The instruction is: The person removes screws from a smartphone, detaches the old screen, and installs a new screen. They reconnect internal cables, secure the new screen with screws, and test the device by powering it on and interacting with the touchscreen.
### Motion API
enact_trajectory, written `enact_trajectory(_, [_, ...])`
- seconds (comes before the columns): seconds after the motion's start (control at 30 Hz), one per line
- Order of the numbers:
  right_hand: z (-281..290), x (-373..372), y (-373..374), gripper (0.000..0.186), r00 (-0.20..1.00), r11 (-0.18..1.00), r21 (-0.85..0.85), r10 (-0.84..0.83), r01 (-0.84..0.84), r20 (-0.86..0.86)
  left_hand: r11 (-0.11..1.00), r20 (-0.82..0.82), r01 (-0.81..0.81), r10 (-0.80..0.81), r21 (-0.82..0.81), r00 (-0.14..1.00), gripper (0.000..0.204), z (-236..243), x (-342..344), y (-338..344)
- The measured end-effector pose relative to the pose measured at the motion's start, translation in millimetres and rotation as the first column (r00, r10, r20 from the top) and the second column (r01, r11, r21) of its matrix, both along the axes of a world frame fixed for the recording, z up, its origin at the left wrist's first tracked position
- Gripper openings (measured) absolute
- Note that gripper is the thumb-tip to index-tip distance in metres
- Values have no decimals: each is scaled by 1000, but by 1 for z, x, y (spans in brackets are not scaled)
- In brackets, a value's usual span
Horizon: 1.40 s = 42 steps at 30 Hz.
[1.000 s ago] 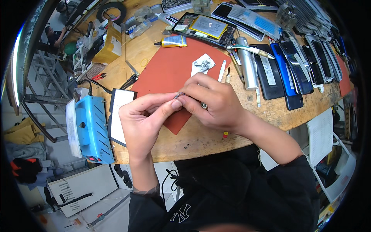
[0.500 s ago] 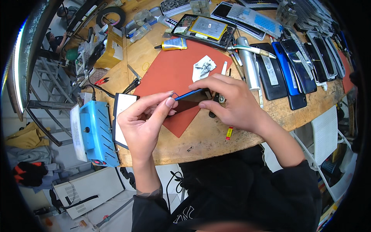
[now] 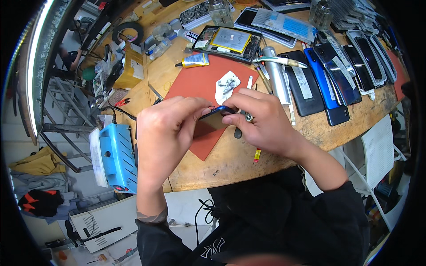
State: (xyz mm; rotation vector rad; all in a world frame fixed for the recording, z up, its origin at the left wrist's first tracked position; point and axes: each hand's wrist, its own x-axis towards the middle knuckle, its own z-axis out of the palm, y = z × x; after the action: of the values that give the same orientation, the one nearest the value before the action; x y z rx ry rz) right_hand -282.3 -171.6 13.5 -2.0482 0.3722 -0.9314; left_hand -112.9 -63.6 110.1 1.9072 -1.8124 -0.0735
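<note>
A slim smartphone (image 3: 207, 125) with a blue edge and a dark, glossy face is held tilted above a red-brown mat (image 3: 195, 84). My right hand (image 3: 268, 126) grips its right end, thumb on the face and fingers behind. At the phone's upper edge, the fingertips of my left hand (image 3: 164, 128) are pinched together. Whatever small piece they hold is hidden by the fingers. A crumpled white paper (image 3: 227, 86) with a dark smudge lies on the mat just beyond the phone. Partly under my right hand is a dark-handled tool (image 3: 238, 133).
Beyond the mat lie a yellow glue tube (image 3: 195, 60) and an opened device (image 3: 230, 42) with its battery showing. Several phones, including a blue one (image 3: 326, 84), and a silver cylinder (image 3: 277, 75) fill the right side. A light-blue box-shaped device (image 3: 116, 153) stands at left.
The phone has turned, showing more of its dark face. My left hand has rolled over, its back now facing up, and its fingertips have moved right along the phone's edge.
</note>
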Motion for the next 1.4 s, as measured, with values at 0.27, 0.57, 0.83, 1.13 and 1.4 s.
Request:
enact_trajectory(0.27, [4, -7, -3, 17, 992, 998, 28, -58, 55, 109, 999, -179, -25, 20, -26, 984, 9, 6, -8, -6])
enact_trajectory(0.57, [7, -12, -2, 20, 989, 996, 11, -85, 85, 119, 999, -297, -37, 44, 29, 954, 7, 9, -10, -10])
enact_trajectory(0.83, [11, -11, 0, 21, 990, 997, -2, -82, 83, 117, 997, 43, 57, -60, 60, 997, 15, 24, -10, -13])
enact_trajectory(1.13, [19, -15, 1, 20, 996, 998, -28, -47, 50, 78, 965, 459, 117, -217, 236, 861, 17, 40, -24, -18])
enact_trajectory(1.4, [13, -9, 1, 20, 984, 993, -40, -106, 113, 141, 988, 219, 111, -132, 105, 967, 63, -9, -45, -7])
